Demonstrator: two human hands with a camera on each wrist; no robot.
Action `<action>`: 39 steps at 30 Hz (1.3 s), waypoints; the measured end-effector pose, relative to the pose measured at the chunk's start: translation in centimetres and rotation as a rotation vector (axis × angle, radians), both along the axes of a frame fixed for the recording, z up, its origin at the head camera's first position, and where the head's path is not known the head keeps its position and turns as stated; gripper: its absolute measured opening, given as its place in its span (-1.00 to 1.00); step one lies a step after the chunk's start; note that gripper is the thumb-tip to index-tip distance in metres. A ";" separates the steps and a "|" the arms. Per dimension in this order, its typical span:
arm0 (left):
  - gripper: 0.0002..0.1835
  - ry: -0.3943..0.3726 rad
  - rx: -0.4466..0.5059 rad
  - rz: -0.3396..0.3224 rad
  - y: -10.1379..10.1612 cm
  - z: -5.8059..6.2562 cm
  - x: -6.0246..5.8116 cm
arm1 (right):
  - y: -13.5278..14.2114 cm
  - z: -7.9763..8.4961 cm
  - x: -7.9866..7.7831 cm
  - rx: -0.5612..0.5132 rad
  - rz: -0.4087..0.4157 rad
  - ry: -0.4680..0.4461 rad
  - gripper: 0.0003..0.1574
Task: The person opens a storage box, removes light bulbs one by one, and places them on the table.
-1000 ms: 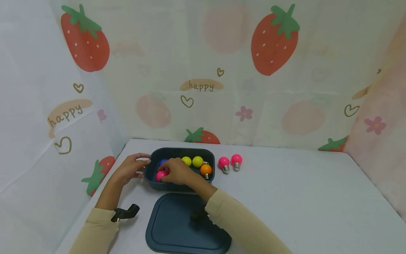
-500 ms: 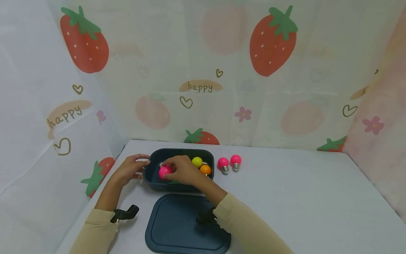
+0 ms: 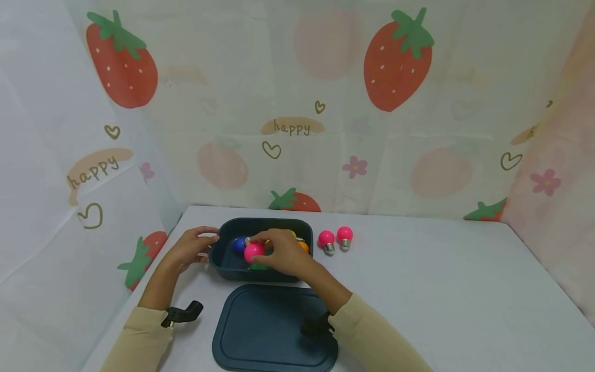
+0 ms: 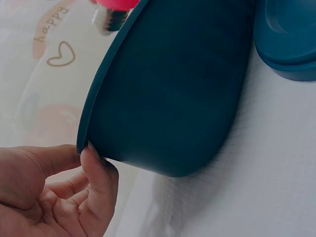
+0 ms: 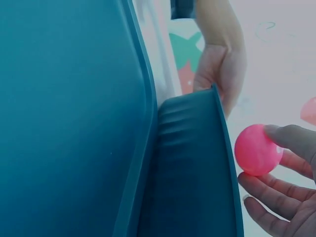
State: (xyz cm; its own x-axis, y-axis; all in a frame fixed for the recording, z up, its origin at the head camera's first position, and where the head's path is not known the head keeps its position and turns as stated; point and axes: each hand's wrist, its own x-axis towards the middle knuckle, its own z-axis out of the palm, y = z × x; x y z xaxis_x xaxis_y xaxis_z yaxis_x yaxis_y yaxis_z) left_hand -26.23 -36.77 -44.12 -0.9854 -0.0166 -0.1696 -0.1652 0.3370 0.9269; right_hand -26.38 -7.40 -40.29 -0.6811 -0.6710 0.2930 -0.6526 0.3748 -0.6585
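My right hand (image 3: pixel 285 254) pinches a pink light bulb (image 3: pixel 254 253) between thumb and fingers, above the dark blue box (image 3: pixel 260 275). In the right wrist view the bulb (image 5: pixel 257 149) is raised over the box rim. My left hand (image 3: pixel 190 248) holds the box's left end; in the left wrist view its thumb and a finger (image 4: pixel 96 173) grip the rim (image 4: pixel 91 108). Inside the box lie a blue bulb (image 3: pixel 239 244), a green one (image 3: pixel 258 266) and an orange one (image 3: pixel 304 247), with yellow partly hidden behind my right hand.
Two pink bulbs (image 3: pixel 326 238) with metal bases lie on the white table (image 3: pixel 441 289), right of the box. The dark blue lid (image 3: pixel 265 328) lies flat in front of it, beneath my right forearm. A strawberry-print cloth (image 3: pixel 297 160) hangs behind.
My right hand has lifted the pink bulb from the box's left part and moved it to the right, uncovering the blue bulb. My left hand stays at the box's end.
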 end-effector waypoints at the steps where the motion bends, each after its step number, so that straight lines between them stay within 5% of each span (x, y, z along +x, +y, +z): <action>1: -0.44 -0.001 0.001 -0.001 0.0 0.0 0.0 | 0.3 0.0 0.1 -0.011 0.001 0.001 -0.48; 12: -0.44 -0.010 0.006 -0.008 0.0 0.1 0.1 | 2.7 0.0 0.4 -0.116 0.005 -0.015 -0.41; 39: -0.44 -0.004 0.001 -0.006 0.1 0.1 0.1 | 7.1 1.0 -0.9 -0.118 -0.112 -0.103 -0.44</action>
